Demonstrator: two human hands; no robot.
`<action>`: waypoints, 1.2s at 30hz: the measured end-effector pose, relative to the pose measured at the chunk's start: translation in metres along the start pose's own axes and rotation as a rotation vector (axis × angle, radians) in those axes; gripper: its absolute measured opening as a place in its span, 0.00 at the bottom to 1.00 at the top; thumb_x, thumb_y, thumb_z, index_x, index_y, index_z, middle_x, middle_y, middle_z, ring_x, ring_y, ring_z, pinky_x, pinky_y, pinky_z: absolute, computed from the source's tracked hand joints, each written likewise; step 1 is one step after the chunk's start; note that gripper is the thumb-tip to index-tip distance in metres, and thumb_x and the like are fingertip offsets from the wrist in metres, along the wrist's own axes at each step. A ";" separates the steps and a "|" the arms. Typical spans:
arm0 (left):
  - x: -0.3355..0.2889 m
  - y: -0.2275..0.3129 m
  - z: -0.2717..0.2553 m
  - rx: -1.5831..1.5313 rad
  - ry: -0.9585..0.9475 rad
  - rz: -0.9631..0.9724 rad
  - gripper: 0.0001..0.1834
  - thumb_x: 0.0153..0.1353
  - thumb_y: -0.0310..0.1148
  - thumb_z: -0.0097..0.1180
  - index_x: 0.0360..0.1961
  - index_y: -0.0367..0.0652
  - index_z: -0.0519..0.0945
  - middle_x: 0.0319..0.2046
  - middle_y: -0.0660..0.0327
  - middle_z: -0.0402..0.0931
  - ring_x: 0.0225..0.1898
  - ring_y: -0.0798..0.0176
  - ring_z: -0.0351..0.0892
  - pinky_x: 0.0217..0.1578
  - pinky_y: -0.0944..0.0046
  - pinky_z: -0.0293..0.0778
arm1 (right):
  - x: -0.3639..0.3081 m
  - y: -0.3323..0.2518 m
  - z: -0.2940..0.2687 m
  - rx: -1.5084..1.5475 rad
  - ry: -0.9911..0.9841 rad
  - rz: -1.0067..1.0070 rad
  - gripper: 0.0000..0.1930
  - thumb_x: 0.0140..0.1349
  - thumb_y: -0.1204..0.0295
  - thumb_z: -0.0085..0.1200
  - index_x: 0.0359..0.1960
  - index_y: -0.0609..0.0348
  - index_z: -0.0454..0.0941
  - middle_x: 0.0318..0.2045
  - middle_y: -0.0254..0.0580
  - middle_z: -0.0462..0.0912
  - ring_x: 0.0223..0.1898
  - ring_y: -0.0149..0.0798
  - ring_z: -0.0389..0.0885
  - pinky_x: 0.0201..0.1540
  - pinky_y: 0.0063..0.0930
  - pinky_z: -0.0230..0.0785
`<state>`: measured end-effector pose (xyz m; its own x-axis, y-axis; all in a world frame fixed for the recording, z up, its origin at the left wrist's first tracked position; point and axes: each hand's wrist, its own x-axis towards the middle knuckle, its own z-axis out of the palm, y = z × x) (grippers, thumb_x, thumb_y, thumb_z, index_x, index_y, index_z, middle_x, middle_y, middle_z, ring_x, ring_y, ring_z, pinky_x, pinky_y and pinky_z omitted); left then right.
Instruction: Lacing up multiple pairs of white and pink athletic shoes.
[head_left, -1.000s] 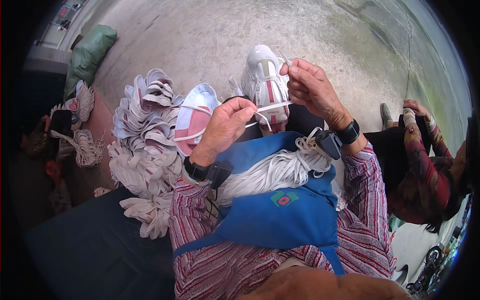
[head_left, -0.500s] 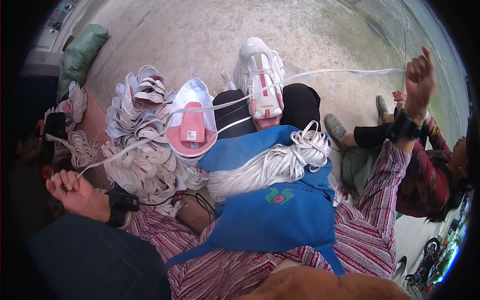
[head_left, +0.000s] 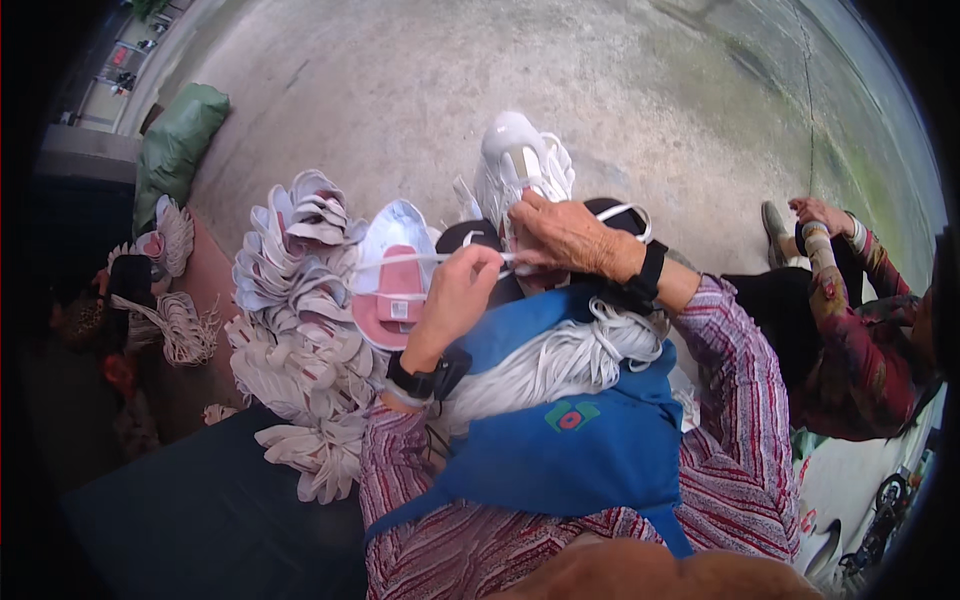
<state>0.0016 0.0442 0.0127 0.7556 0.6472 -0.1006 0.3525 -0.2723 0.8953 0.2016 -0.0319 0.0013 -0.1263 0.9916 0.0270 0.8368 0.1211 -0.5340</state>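
head view shows the left hand [head_left: 455, 295] and right hand [head_left: 562, 235] pinching a thin, soft white shoelace [head_left: 420, 259], light and floppy, best held near its tip, at the white and pink shoe [head_left: 520, 165].

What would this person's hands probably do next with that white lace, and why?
Probably feed the lace end into an eyelet. The left hand pinches the white lace taut, while the right hand rests on the white shoe, with both hands close together at it.
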 end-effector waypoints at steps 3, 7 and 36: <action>0.000 -0.006 0.011 0.054 -0.046 -0.074 0.07 0.59 0.28 0.52 0.36 0.36 0.76 0.27 0.54 0.76 0.24 0.63 0.76 0.28 0.64 0.71 | -0.003 0.002 -0.006 0.004 -0.023 -0.057 0.28 0.51 0.55 0.59 0.46 0.58 0.62 0.38 0.51 0.69 0.35 0.57 0.76 0.33 0.43 0.71; -0.001 -0.001 0.015 -0.114 -0.125 -0.156 0.11 0.62 0.28 0.50 0.45 0.37 0.74 0.29 0.62 0.76 0.19 0.75 0.73 0.15 0.75 0.68 | -0.006 0.007 0.000 0.019 0.036 -0.009 0.25 0.54 0.57 0.57 0.46 0.58 0.62 0.37 0.50 0.72 0.35 0.55 0.77 0.32 0.41 0.71; 0.028 0.007 -0.001 0.323 0.255 0.285 0.07 0.62 0.28 0.51 0.31 0.35 0.76 0.26 0.55 0.73 0.25 0.56 0.72 0.27 0.61 0.67 | -0.011 0.040 -0.014 0.095 0.330 0.034 0.14 0.61 0.69 0.49 0.47 0.59 0.71 0.32 0.50 0.77 0.31 0.52 0.78 0.33 0.39 0.72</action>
<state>0.0244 0.0610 0.0165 0.7019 0.6575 0.2738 0.3352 -0.6441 0.6876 0.2434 -0.0373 -0.0086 0.0935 0.9579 0.2714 0.7824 0.0979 -0.6151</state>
